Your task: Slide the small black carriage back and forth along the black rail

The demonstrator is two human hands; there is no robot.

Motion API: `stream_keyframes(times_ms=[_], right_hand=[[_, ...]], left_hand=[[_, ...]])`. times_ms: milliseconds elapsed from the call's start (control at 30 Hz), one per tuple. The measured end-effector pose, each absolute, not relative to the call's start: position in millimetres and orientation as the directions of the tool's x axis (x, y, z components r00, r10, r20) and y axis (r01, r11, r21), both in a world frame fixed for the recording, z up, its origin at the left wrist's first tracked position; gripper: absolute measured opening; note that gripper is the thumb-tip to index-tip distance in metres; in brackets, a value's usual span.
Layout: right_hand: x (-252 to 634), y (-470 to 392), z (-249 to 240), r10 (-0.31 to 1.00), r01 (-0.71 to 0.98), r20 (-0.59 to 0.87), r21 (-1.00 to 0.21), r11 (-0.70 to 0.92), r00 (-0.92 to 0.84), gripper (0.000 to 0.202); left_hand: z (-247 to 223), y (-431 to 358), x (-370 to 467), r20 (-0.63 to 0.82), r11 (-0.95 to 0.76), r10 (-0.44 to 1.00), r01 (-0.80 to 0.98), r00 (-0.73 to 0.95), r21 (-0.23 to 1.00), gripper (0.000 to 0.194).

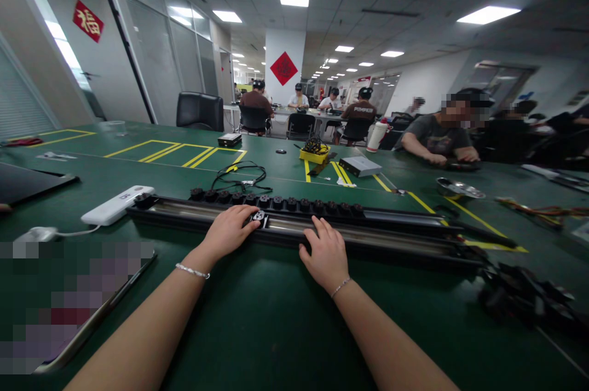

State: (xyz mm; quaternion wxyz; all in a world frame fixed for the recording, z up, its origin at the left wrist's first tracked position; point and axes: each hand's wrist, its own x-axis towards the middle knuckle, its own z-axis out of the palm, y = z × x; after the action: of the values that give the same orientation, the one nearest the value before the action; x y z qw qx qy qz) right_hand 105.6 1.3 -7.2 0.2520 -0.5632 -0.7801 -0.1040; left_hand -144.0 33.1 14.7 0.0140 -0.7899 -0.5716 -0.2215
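Observation:
A long black rail (pixel 386 240) with a shiny metal channel lies across the green table in front of me. In the channel sits a small round black part (pixel 259 216) with a pale patterned face. My left hand (pixel 230 231) has its thumb and index finger closed on that part, while the other fingers lie over the rail. Farther right, my right hand (pixel 327 251) rests with spread fingertips on the rail's near side, holding nothing. Behind the channel stands a row of several similar round black parts (pixel 277 202) on a second black strip.
A white power bank (pixel 117 205) with a cable lies left of the rail, near a blurred-out phone (pixel 92 311). Black cables (pixel 242 177), a yellow tray (pixel 315 155), a grey box (pixel 360 166) and a metal dish (pixel 460 188) stand beyond. Across the table sits another person (pixel 432 133).

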Motion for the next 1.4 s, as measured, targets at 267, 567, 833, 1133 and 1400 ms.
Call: stream_keyframes(times_ms=[267,567,833,1133,1400], right_hand=[[105.9,1.3,-7.5,0.837,0.936,0.493,-0.114,0.332,-0.237,0.021],[105.6,0.9,-7.3,0.833,0.934,0.499,-0.116,0.337,-0.238,0.02],[106.0,1.5,-8.1,0.824,0.933,0.511,-0.109,0.343,-0.243,0.021],[105.2,0.6,-6.6,0.833,0.936,0.498,-0.106,0.336,-0.243,0.021],[105.3,1.6,-7.8,0.828,0.936,0.508,-0.106,0.334,-0.238,0.021]], left_hand=[[16.3,32.8,-144.0,0.363,-0.352,0.894,0.914,0.264,0.203,0.045],[15.4,34.4,-144.7,0.341,-0.327,0.909,0.918,0.24,0.224,0.045],[14.3,34.0,-143.4,0.35,-0.322,0.908,0.92,0.232,0.224,0.045],[14.7,31.3,-139.1,0.335,-0.286,0.921,0.931,0.201,0.228,0.044],[13.8,30.7,-136.1,0.334,-0.282,0.922,0.931,0.196,0.232,0.044]])
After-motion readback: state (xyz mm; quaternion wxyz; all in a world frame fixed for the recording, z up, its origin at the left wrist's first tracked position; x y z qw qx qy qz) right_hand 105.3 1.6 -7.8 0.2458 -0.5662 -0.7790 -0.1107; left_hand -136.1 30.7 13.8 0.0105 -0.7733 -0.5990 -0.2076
